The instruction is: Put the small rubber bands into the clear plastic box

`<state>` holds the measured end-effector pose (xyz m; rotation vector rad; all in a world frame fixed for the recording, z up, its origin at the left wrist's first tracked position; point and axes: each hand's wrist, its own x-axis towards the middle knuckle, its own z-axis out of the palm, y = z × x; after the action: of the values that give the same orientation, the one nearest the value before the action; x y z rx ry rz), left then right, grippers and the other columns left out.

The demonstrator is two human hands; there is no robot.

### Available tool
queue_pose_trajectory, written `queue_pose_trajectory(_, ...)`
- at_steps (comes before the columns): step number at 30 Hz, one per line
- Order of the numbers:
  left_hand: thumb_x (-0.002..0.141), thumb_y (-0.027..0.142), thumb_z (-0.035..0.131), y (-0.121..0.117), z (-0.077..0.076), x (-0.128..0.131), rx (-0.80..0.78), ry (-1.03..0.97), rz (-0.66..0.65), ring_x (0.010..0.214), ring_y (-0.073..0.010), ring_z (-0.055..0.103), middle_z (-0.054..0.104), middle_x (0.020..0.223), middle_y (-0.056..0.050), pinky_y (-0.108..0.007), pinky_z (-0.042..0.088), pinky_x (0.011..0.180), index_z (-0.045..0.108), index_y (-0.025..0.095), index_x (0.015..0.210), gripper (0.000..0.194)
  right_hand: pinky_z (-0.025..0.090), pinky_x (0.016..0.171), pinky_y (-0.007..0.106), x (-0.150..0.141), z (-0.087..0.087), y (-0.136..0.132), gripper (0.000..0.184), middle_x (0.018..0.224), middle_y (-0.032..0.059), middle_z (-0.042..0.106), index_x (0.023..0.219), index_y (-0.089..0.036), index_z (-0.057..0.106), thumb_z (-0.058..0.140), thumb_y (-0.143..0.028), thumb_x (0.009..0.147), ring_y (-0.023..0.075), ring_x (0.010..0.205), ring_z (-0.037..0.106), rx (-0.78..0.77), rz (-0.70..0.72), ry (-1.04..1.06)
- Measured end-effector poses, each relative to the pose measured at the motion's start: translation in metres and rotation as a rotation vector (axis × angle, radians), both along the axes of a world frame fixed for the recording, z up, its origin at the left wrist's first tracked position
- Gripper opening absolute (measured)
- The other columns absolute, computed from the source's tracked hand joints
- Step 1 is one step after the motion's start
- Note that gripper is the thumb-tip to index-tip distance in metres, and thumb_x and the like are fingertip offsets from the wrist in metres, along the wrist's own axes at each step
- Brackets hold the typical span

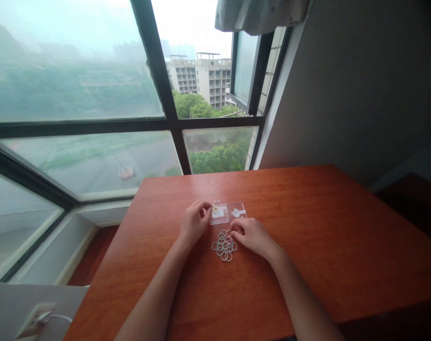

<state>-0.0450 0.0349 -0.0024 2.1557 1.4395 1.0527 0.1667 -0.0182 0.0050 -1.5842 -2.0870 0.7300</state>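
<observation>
A small clear plastic box [220, 219] lies open on the table, its lid [241, 207] folded out to the right. My left hand [194, 221] is closed, thumb and fingertips pinching the box's left edge. Something small and yellowish shows inside, too small to name. In front of the box spreads a loose pile of thin hair ties [224, 246], pale green, white and pink. My right hand [253, 233] is closed at the pile's upper right, with its fingertips pinching one pale hair tie [229, 232].
The reddish-brown wooden table [308, 227] reaches to a dark-framed window [173, 124] at the back. A grey wall [343, 94] stands on the right. At the lower left, a plug with a white cord sits in a wall socket [38, 319].
</observation>
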Motion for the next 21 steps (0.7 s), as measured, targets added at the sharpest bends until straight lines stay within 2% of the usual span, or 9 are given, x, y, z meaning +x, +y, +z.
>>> queue_pose_trajectory(7, 0.085, 0.02, 0.053, -0.001, 0.002, -0.001, 0.007, 0.028, 0.002, 0.065, -0.0122, 0.051, 0.06, 0.073, 0.0, -0.024, 0.04, 0.064, 0.064, 0.018, 0.081, 0.012, 0.03, 0.057, 0.022, 0.0, 0.002, 0.0, 0.005, 0.068, -0.0034, 0.065, 0.079, -0.022, 0.068, 0.063, -0.022, 0.079, 0.0108, 0.062, 0.055, -0.018, -0.001, -0.01)
queue_pose_trajectory(14, 0.085, 0.02, 0.052, -0.002, 0.007, -0.002, 0.015, 0.043, 0.004, 0.065, -0.0121, 0.052, 0.059, 0.073, 0.0, -0.023, 0.039, 0.064, 0.063, 0.019, 0.081, 0.012, 0.029, 0.056, 0.022, 0.001, -0.002, -0.001, 0.01, 0.07, -0.0038, 0.065, 0.087, -0.024, 0.069, 0.063, -0.021, 0.079, 0.0109, 0.062, 0.054, 0.013, 0.012, -0.012)
queue_pose_trajectory(21, 0.085, 0.019, 0.052, -0.002, 0.01, -0.004, 0.018, 0.041, 0.014, 0.065, -0.0121, 0.051, 0.058, 0.073, 0.0, -0.023, 0.039, 0.063, 0.062, 0.019, 0.081, 0.011, 0.028, 0.055, 0.022, 0.0, -0.002, -0.001, 0.006, 0.068, -0.0033, 0.065, 0.081, -0.023, 0.068, 0.062, -0.021, 0.08, 0.0105, 0.06, 0.053, 0.012, 0.016, -0.007)
